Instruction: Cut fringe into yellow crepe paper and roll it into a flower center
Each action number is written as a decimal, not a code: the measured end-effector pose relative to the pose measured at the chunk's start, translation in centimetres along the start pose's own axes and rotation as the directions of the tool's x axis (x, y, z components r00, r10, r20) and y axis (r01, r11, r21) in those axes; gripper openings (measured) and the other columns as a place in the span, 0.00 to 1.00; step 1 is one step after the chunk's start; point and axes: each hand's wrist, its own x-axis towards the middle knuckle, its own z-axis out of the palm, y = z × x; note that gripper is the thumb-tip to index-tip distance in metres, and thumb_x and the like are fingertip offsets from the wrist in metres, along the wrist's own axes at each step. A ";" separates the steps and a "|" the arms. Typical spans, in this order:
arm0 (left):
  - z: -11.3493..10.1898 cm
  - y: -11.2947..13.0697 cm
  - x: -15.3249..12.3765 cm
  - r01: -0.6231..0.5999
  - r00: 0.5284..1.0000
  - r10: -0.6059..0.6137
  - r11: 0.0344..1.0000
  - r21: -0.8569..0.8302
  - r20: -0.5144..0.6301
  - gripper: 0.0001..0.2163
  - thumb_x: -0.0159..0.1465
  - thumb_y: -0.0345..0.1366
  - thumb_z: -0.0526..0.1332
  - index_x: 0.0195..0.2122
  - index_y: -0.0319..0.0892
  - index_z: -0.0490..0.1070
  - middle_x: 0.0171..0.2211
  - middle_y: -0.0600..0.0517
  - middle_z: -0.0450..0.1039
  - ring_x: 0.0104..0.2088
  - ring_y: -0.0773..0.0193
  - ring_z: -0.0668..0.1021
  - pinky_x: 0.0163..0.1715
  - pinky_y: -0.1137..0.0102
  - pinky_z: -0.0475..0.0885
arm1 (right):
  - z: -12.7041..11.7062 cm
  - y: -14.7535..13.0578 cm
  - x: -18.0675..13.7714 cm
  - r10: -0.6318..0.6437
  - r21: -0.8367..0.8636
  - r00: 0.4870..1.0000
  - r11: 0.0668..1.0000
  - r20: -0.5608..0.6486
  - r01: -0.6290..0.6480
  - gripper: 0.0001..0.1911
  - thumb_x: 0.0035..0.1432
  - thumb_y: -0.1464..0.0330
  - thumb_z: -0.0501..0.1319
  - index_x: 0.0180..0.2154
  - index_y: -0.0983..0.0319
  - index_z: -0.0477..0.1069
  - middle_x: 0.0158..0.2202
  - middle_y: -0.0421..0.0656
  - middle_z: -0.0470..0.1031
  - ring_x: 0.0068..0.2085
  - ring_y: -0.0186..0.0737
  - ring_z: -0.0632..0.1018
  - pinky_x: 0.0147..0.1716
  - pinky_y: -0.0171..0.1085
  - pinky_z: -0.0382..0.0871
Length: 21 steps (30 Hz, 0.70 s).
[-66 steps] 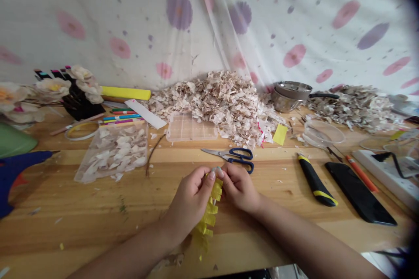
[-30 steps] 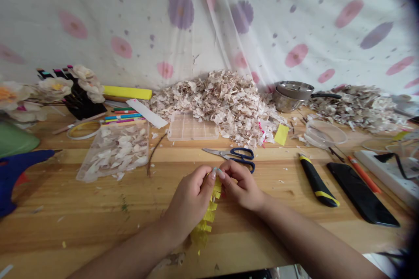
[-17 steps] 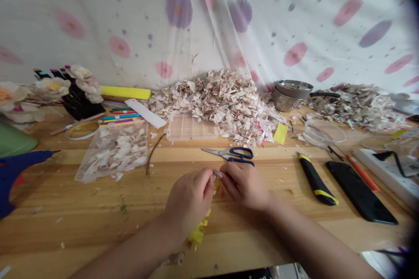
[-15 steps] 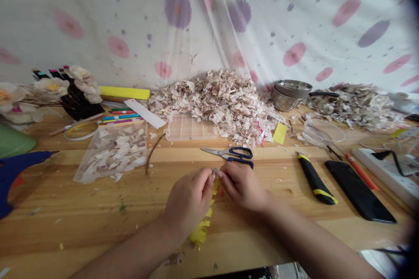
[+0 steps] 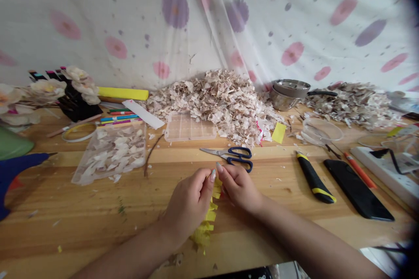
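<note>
A fringed yellow paper strip (image 5: pixel 206 229) hangs down between my two hands, its cut edge facing right and its lower end bunched near the table. My left hand (image 5: pixel 189 202) is closed in a pinch at the strip's upper end. Close against it, my right hand (image 5: pixel 242 188) is also closed, with thumb and fingers at that same upper end. The exact grip of the fingertips is partly hidden. Just beyond my right hand lie blue-handled scissors (image 5: pixel 232 153) on the wooden table (image 5: pixel 131 235).
Pale petal-like scraps (image 5: pixel 225 104) are heaped at the back. A tray of scraps (image 5: pixel 113 150) and a blue glue gun (image 5: pixel 19 170) lie left. On the right are a black-and-yellow cutter (image 5: pixel 314 178), a phone (image 5: pixel 356 189), an orange stick (image 5: pixel 360 170) and a power strip (image 5: pixel 386 174).
My fingertips have shifted slightly, and the right thumb now sits a bit apart from the left. More of the yellow strip shows between my hands. The view has moved slightly.
</note>
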 end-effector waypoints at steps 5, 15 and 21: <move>-0.2 0.0 0.1 0.114 0.993 -0.118 0.971 -0.212 -0.008 0.13 0.66 0.44 0.51 0.31 0.43 0.67 0.20 0.57 0.62 0.21 0.67 0.66 0.22 0.74 0.60 | -1.3 0.5 -0.2 -0.211 0.011 0.974 0.977 -0.084 0.212 0.22 0.67 0.57 0.45 0.24 0.61 0.60 0.18 0.37 0.61 0.20 0.30 0.63 0.21 0.31 0.59; -0.3 -0.1 0.6 0.185 0.978 -0.208 0.888 -0.422 -0.009 0.14 0.65 0.46 0.52 0.33 0.41 0.68 0.23 0.56 0.66 0.24 0.67 0.68 0.24 0.75 0.62 | -2.0 0.2 0.0 -0.489 -0.417 0.871 0.783 0.046 0.461 0.07 0.61 0.64 0.57 0.39 0.61 0.65 0.29 0.42 0.72 0.26 0.34 0.71 0.26 0.33 0.64; -0.4 0.0 0.4 0.209 0.976 -0.217 0.872 -0.442 0.035 0.13 0.65 0.45 0.53 0.38 0.41 0.70 0.26 0.55 0.69 0.26 0.67 0.69 0.26 0.75 0.65 | -1.8 0.3 0.2 -0.488 -0.400 0.871 0.790 0.050 0.465 0.04 0.63 0.69 0.54 0.35 0.61 0.66 0.28 0.42 0.70 0.28 0.34 0.71 0.27 0.33 0.64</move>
